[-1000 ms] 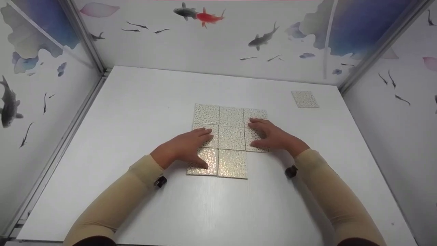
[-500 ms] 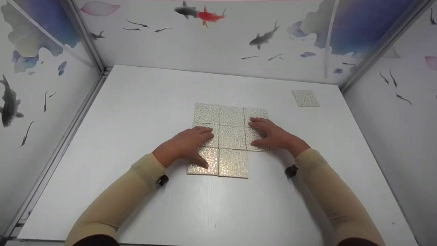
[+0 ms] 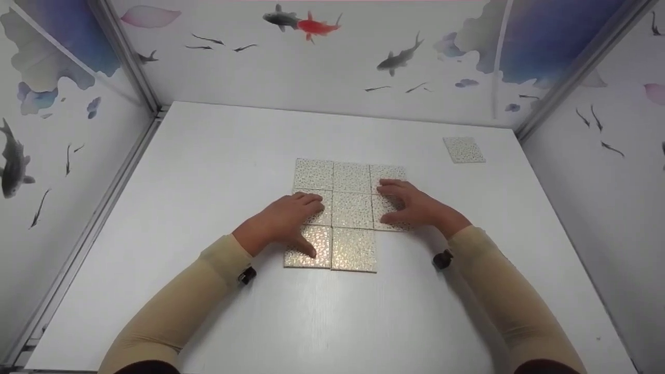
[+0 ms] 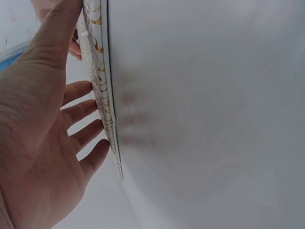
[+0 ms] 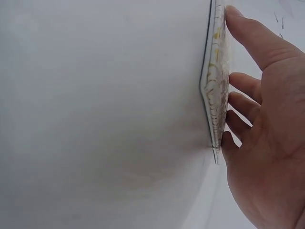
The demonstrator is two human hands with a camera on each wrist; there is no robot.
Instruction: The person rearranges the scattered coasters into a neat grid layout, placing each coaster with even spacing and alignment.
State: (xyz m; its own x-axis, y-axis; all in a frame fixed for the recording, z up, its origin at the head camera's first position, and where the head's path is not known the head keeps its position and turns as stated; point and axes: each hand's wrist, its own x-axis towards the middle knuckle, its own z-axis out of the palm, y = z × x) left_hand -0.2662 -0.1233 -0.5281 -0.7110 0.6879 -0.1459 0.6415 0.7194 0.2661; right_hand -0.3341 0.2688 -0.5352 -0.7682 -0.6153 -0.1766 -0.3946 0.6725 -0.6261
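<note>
Several square tiles with a speckled, shiny gold-and-white face lie edge to edge mid-table, three in the far row, three in the middle row and two in the near row. My left hand (image 3: 283,218) rests spread over the left column. Its fingers lie on the middle-row tile (image 3: 326,215) and its thumb on the near-left tile (image 3: 323,239). On the right column my right hand (image 3: 415,205) touches the far-right tile (image 3: 389,171) and the tile below it with fingers and thumb apart. In both wrist views the fingertips (image 4: 97,148) meet the tiles' upper face beside their edge (image 5: 209,86).
A single matching tile (image 3: 464,149) lies apart at the table's back right. The white table (image 3: 208,145) is bounded by printed panels with fish (image 3: 319,27) at the back and sides. The near row's right end shows bare table beside the near-middle tile (image 3: 354,249).
</note>
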